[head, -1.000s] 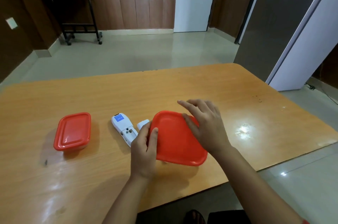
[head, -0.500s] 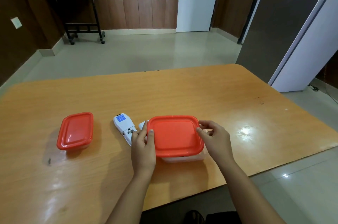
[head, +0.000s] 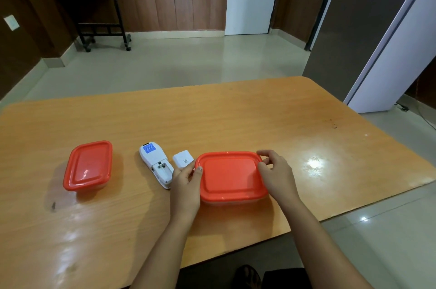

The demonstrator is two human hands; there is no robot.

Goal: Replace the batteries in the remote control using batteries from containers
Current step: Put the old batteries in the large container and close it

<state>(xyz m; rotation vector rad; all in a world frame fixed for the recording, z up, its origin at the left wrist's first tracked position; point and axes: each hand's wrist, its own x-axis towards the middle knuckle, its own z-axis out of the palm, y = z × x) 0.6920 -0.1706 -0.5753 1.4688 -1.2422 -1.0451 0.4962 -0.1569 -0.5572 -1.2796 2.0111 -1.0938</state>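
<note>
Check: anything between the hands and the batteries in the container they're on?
Yes. The red lid sits flat on the near container, hiding its contents. The left hand grips the lid's left edge, the right hand its far right corner. The remote lies beside it, battery bay uncovered, its cover alongside.

Glossy orange wooden table (head: 236, 111) with four things on it
A red-lidded container (head: 88, 166) at the left, a white remote (head: 155, 163) face down with its battery bay open, its loose cover (head: 182, 158) just beside, then a second red-lidded container (head: 230, 176)
</note>
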